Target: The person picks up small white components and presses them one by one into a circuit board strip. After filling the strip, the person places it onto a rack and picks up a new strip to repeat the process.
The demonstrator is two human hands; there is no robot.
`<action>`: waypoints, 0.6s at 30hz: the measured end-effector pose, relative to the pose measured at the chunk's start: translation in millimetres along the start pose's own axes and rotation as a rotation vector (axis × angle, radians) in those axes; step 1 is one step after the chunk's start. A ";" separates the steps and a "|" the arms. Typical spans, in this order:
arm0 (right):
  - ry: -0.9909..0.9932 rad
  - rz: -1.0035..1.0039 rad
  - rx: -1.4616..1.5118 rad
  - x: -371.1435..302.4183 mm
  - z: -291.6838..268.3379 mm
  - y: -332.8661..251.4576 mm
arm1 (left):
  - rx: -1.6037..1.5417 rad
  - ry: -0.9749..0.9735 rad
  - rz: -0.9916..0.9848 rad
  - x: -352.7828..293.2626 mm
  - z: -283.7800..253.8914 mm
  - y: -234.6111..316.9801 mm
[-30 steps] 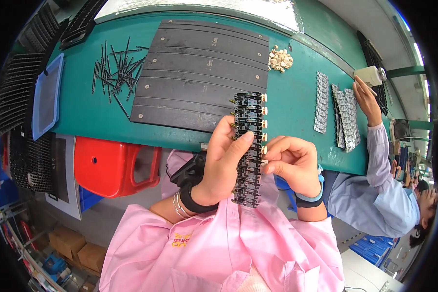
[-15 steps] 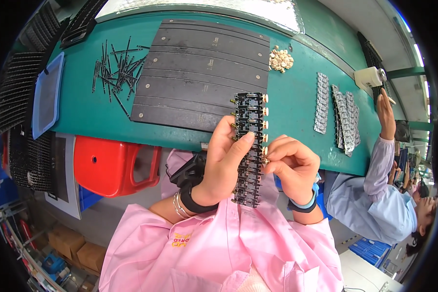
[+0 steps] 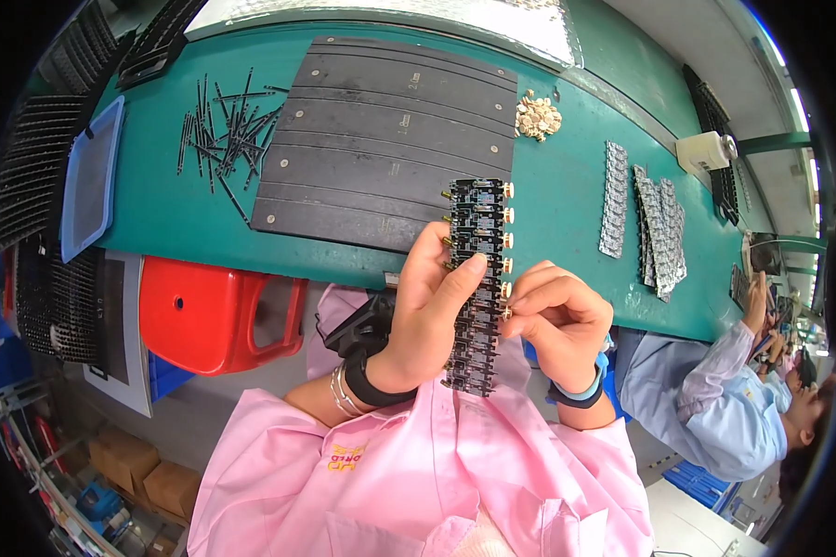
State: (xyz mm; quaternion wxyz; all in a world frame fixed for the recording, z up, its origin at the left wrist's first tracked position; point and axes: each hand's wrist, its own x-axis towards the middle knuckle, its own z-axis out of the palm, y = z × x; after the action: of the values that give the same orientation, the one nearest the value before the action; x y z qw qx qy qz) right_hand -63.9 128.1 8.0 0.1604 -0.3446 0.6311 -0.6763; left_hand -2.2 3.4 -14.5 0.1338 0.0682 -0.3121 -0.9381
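Your left hand (image 3: 427,316) grips a black circuit strip (image 3: 476,278) edged with small gold connectors, and your sleeves (image 3: 418,473) are pink, with a black band on the left wrist and a blue one on the right. The desk (image 3: 167,209) is teal green, carrying dark grey slotted panels (image 3: 381,139), a scatter of black pins (image 3: 225,125), a pale gold heap of small parts (image 3: 537,118) and silver-grey strips (image 3: 657,232). You have a red stool (image 3: 209,311) below the desk edge, a blue-rimmed tray (image 3: 90,176) at the left, and a neighbour's light blue sleeve (image 3: 706,390) at the right.

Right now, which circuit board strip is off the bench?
The long dark strip with gold connectors, held upright between the left hand and right hand. The other, silvery strips lie flat on the green bench to its right.
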 end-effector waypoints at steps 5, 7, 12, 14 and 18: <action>-0.008 -0.020 -0.071 0.4 0.5 -0.5 | 0.039 0.003 0.034 1.0 -2.6 -4.2; -0.023 0.005 -0.100 2.1 1.4 -3.0 | 0.052 0.012 0.055 1.6 -3.0 -5.4; 0.032 -0.033 -0.117 13.2 -9.8 -3.0 | -0.034 0.071 -0.073 0.8 0.5 2.1; 0.189 -0.018 -0.130 34.5 -25.2 -4.3 | -0.104 0.044 -0.101 -0.1 0.3 4.3; 0.262 0.062 -0.833 92.3 -67.4 29.4 | -0.086 0.024 -0.144 -4.6 1.9 5.0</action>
State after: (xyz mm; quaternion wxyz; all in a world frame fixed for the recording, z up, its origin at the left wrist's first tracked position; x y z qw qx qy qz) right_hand -181.0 113.5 6.3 -0.0533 -0.2721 0.8749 -0.3970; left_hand 2.8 2.0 -9.8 0.0725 0.0958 -0.2641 -0.9570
